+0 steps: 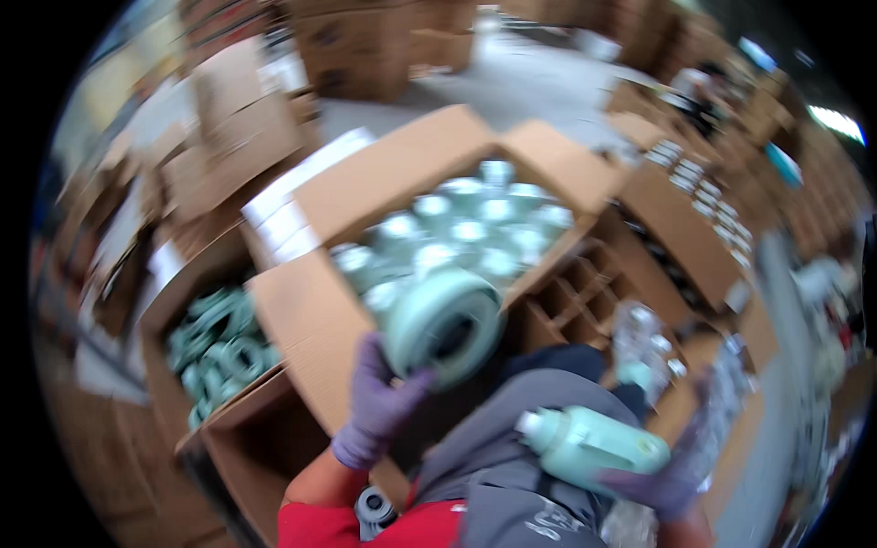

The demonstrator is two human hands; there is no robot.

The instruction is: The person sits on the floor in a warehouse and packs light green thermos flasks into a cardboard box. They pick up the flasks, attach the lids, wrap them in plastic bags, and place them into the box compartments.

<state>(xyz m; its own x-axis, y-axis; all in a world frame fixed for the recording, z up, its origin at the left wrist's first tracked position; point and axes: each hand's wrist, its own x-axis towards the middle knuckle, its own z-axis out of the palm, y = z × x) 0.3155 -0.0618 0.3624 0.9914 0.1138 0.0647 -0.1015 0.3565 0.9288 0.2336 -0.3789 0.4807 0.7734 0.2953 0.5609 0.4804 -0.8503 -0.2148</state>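
My left hand (380, 404), in a purple glove, grips the rim of a round mint-green plastic part (445, 329). A dark opening in that part faces me. At the lower right, my gloved right hand (661, 483) is at the base of a mint-green vacuum flask (593, 445), its thumb along the flask's lower side. The flask lies on its side over my lap, its pale neck pointing left. Motion blur hides some of the right fingers. Beyond the left hand, an open cardboard box (404, 164) holds several upright mint-green flasks (469, 229) with pale tops.
A carton of mint-green plastic rings (240, 359) stands at the left. To the right are cardboard dividers (575, 288), clear plastic wrapping (637, 329) and a long carton (678, 233) beside rows of small white pieces (709, 202). Stacked cartons (353, 51) stand farther back.
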